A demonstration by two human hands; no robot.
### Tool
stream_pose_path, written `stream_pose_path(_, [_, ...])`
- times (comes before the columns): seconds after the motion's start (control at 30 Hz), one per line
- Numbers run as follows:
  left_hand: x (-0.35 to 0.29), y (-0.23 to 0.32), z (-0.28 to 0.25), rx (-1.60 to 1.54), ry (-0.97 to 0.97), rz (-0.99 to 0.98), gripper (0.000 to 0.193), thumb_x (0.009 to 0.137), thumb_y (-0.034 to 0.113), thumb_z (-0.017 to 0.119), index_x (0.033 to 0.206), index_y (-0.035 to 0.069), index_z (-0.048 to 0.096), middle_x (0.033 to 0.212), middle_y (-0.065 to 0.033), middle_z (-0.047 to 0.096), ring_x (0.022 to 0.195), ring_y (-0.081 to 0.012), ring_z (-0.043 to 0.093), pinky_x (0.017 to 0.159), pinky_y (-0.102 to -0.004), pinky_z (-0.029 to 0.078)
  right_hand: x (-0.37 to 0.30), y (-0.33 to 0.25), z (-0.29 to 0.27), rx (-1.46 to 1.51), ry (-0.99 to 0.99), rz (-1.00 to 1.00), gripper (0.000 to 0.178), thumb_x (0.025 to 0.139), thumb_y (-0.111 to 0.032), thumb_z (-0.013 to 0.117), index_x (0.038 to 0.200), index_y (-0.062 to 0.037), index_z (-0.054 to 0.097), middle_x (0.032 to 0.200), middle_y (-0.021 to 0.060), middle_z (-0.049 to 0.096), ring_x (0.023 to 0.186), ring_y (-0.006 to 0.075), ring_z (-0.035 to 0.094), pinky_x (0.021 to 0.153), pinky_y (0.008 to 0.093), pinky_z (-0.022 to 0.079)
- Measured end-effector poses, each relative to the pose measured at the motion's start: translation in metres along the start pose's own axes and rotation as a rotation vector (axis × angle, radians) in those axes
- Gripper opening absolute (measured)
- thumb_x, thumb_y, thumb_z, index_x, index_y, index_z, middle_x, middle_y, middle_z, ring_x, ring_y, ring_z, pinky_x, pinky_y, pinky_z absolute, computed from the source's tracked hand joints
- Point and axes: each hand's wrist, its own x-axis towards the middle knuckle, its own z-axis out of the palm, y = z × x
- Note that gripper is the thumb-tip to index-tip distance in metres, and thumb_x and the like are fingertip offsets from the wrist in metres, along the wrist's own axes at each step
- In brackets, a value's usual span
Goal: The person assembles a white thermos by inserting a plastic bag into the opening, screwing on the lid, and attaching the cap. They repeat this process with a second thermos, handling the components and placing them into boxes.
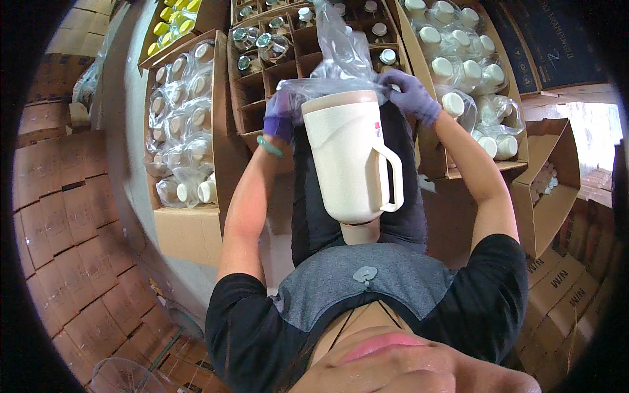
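A large cream tumbler (341, 154) with a side handle lies over my lap, its rosy-beige rim pointing away from me. A clear plastic bag (344, 56) is bunched at that rim and trails over the divided carton in front. My left hand (282, 112), in a purple glove, is closed at the bag's left edge, beside the rim. On the other side my right hand (411, 97), gloved too, has its fingers curled on the bag's right edge. The exact grip of the fingertips is partly hidden by plastic.
The divided carton (270, 77) holds several clear bottles (274, 47). To the left stands a carton (190, 229) of wrapped white-capped bottles, to the right a similar carton (409, 39). A smaller open carton (538, 213) stands at far right. Stacked cartons (72, 216) line the left.
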Motion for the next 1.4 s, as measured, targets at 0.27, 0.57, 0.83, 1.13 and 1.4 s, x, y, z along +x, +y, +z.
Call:
stream_pose_path(0.27, [-0.12,0.105,-0.002,0.215,-0.049,0.413,0.011,0.087,0.009,0.065,0.092,0.001,0.062,0.072,-0.0096,0.058,0.06,-0.021,0.055,0.057,-0.0322,0.045,-0.051,-0.072,-0.014,0.156,-0.246,-0.094,0.016,0.067,0.003,0.058,0.083,-0.0005,0.059,0.092,0.0108,0.06,0.091,0.0232,0.055,0.085,0.0326,0.045])
stream_pose_path(0.57, [-0.248,0.074,0.009,0.224,-0.594,0.689,0.016,0.076,0.016,0.077,0.087,0.009,0.067,0.088,-0.0119,0.068,0.076,-0.0322,0.065,0.066,-0.0394,0.052,-0.145,-0.124,0.01,0.191,-0.566,-0.216,0.008,0.067,-0.008,0.065,0.074,-0.0033,0.065,0.101,0.0122,0.065,0.1,0.0339,0.061,0.094,0.0441,0.046])
stream_pose_path(0.83, [-0.236,0.116,0.015,0.265,-0.532,0.691,0.02,0.074,0.005,0.074,0.093,0.008,0.069,0.082,-0.01,0.065,0.072,-0.0286,0.065,0.063,-0.0366,0.052,-0.125,-0.165,-0.005,-0.504,-0.21,-0.581,0.041,0.078,-0.024,0.063,0.119,-0.0206,0.057,0.131,0.0145,0.052,0.126,0.0374,0.047,0.106,0.0598,0.035])
stream_pose_path(1.13, [-0.217,0.145,-0.012,0.32,-0.233,0.633,0.06,0.091,0.042,0.057,0.134,0.001,0.048,0.118,-0.0214,0.06,0.101,-0.0365,0.059,0.089,-0.0474,0.046,-0.084,-0.119,-0.054,-0.358,0.266,-0.54,0.024,0.077,-0.023,0.073,0.091,-0.0051,0.065,0.1,0.011,0.061,0.096,0.0346,0.06,0.083,0.0401,0.05])
stream_pose_path(1.4, [-0.216,0.115,-0.014,0.007,-0.018,0.139,0.043,0.098,0.018,0.048,0.137,-0.001,0.045,0.134,-0.0158,0.053,0.109,-0.0252,0.058,0.1,-0.0414,0.045,-0.228,0.106,-0.209,-0.014,1.284,0.467,0.021,0.082,-0.013,0.064,0.101,-0.004,0.068,0.09,0.0045,0.067,0.084,0.0173,0.063,0.077,0.0345,0.052])
